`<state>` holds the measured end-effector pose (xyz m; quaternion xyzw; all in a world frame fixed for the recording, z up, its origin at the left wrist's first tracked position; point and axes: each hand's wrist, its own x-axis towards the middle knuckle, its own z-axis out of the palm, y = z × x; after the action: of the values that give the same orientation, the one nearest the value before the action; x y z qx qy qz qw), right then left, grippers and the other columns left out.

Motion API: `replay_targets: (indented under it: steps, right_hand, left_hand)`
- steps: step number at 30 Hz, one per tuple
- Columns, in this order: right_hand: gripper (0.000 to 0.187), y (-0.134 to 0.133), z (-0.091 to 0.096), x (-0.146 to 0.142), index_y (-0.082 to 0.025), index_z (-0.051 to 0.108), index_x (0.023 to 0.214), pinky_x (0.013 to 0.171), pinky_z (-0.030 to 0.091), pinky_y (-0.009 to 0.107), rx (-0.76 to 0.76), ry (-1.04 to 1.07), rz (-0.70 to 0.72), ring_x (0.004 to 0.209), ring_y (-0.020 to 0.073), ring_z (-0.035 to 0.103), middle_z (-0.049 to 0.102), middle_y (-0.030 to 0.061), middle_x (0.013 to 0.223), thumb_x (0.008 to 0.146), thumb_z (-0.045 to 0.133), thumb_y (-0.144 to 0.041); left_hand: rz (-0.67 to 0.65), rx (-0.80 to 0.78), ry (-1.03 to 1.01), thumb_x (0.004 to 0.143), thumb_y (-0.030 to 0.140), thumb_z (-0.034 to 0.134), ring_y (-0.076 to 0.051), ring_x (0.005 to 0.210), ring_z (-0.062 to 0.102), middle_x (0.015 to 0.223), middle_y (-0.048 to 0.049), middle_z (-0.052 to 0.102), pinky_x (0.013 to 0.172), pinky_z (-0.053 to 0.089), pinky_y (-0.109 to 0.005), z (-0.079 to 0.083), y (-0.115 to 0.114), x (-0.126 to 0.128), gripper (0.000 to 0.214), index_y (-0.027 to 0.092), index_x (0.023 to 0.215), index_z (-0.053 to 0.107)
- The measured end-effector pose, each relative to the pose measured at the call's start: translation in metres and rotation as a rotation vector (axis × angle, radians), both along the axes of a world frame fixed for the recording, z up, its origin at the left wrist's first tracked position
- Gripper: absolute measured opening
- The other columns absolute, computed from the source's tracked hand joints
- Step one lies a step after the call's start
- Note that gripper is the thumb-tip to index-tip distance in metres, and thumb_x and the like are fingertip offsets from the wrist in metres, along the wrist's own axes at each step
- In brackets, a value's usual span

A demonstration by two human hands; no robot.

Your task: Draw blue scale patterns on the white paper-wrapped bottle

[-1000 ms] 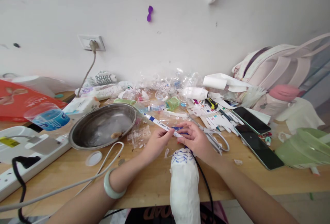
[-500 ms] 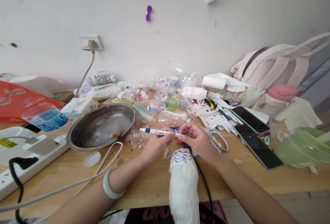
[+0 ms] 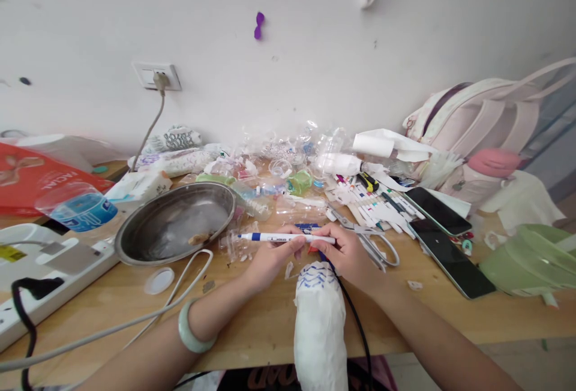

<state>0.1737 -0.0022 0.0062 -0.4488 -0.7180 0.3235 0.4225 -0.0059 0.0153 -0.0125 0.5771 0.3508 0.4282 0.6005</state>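
Note:
A white marker [image 3: 278,237] with a blue band and a narrow dark tip lies level between my hands, its tip pointing left. My left hand [image 3: 270,260] pinches it near the middle. At its right end, my right hand [image 3: 350,254] grips it between thumb and fingers. Just below stands a white, paper-wrapped, bottle-like form [image 3: 320,331], with blue wavy lines drawn around its rounded top. Neither hand touches that form. Partly hidden behind my hands are a blue object [image 3: 306,226] and a pair of scissors [image 3: 353,226].
A metal basin [image 3: 130,244] holding cloudy liquid stands at left, near a power strip [image 3: 85,271] and a looped cable [image 3: 198,280]. Clear plastic pieces, many markers [image 3: 360,205] and a box cutter [image 3: 369,182] lie behind. Two phones [image 3: 452,259] and a green container [image 3: 524,259] are at right.
The marker has dropped slightly and turned more level. My right hand has shifted a little, and more of the marker's right end and the scissors now shows.

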Motion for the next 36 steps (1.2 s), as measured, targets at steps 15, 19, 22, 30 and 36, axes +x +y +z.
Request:
replay_targets:
  steps: [15, 19, 22, 30, 36]
  right_hand:
    - [0.015, -0.001, -0.003, 0.002, -0.019, 0.059, 0.082, 0.058, 0.044, 0.024, 0.122, -0.115, 0.143, 0.063, 0.0143, 0.06, 0.065, 0.0011, 0.07, 0.091, 0.05, -0.026]
    - [0.025, -0.001, 0.007, 0.002, -0.019, 0.061, 0.079, 0.055, 0.042, 0.022, 0.015, -0.17, 0.22, 0.055, 0.0123, 0.056, 0.06, -0.0022, 0.06, 0.095, 0.045, -0.031]
    - [0.023, -0.003, 0.018, 0.007, -0.02, 0.064, 0.096, 0.063, 0.046, 0.024, 0.018, -0.228, 0.155, 0.069, 0.0145, 0.062, 0.07, 0.0018, 0.082, 0.093, 0.049, -0.037]
    - [0.022, -0.038, 0.023, 0.036, -0.021, 0.064, 0.095, 0.069, 0.052, 0.024, 0.185, -0.299, -0.173, 0.078, 0.0173, 0.067, 0.072, 0.0038, 0.089, 0.093, 0.047, -0.035]
    - [0.031, -0.083, -0.004, 0.066, -0.021, 0.067, 0.081, 0.051, 0.05, 0.021, 0.04, -0.167, -0.622, 0.07, 0.0192, 0.068, 0.073, 0.005, 0.077, 0.09, 0.049, -0.044]
  left_hand:
    - [0.033, 0.092, 0.206, 0.074, 0.046, 0.054, -0.012, 0.056, 0.044, 0.055, 0.0021, 0.046, 0.057, 0.036, -0.026, 0.016, -0.009, 0.006, 0.032, 0.017, 0.06, 0.051]
    - [0.139, 0.09, 0.247, 0.078, 0.048, 0.041, -0.013, 0.056, 0.043, 0.052, 0.0012, 0.043, 0.059, 0.037, -0.028, 0.013, -0.013, 0.009, 0.038, 0.02, 0.052, 0.042]
    - [0.185, 0.038, 0.197, 0.077, 0.052, 0.043, -0.015, 0.059, 0.049, 0.054, -0.0005, 0.049, 0.065, 0.042, -0.03, 0.013, -0.011, 0.009, 0.041, 0.02, 0.053, 0.048]
    - [0.131, -0.137, 0.173, 0.078, 0.057, 0.043, -0.02, 0.071, 0.055, 0.063, -0.0066, 0.059, 0.077, 0.043, -0.033, 0.011, -0.01, 0.009, 0.047, 0.018, 0.054, 0.054]
    - [-0.107, -0.086, 0.234, 0.081, 0.055, 0.036, -0.017, 0.067, 0.047, 0.062, -0.0009, 0.049, 0.074, 0.039, -0.031, 0.011, -0.016, 0.011, 0.044, 0.018, 0.066, 0.055]
